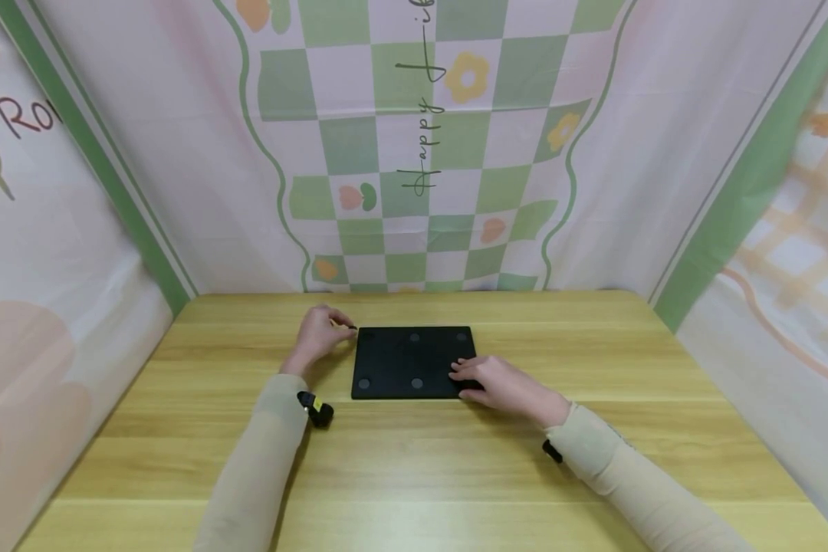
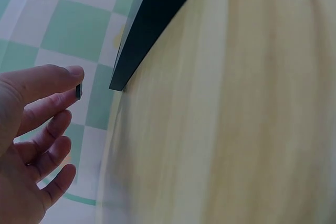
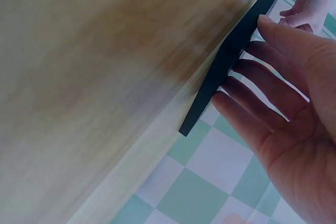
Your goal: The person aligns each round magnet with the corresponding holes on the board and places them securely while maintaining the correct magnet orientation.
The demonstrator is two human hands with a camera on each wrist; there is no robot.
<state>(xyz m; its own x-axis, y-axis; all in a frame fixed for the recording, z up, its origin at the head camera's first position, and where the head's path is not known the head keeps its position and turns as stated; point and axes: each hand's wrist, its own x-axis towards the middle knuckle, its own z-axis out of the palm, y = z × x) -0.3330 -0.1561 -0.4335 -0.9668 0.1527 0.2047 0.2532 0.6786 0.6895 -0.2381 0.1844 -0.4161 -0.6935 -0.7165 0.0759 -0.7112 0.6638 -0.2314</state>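
A flat black rectangular board [image 1: 393, 362] lies on the table, with several round grey spots on its upper face. At its far left corner my left hand [image 1: 316, 335] pinches a small thin dark piece [image 2: 79, 91] between thumb and index finger, just off the board. The other left fingers are loosely bent. My right hand [image 1: 507, 386] rests on the board's near right corner, covering it. In the right wrist view its fingertips [image 3: 216, 96] touch the upper face, and its thumb lies along the near side.
The wooden table [image 1: 414, 468] surrounds the board. Behind it hangs a green-and-white checked cloth [image 1: 400, 146] with lettering and flowers, and printed cloths hang at both sides. Small black cameras [image 1: 320, 414] sit on the wrists.
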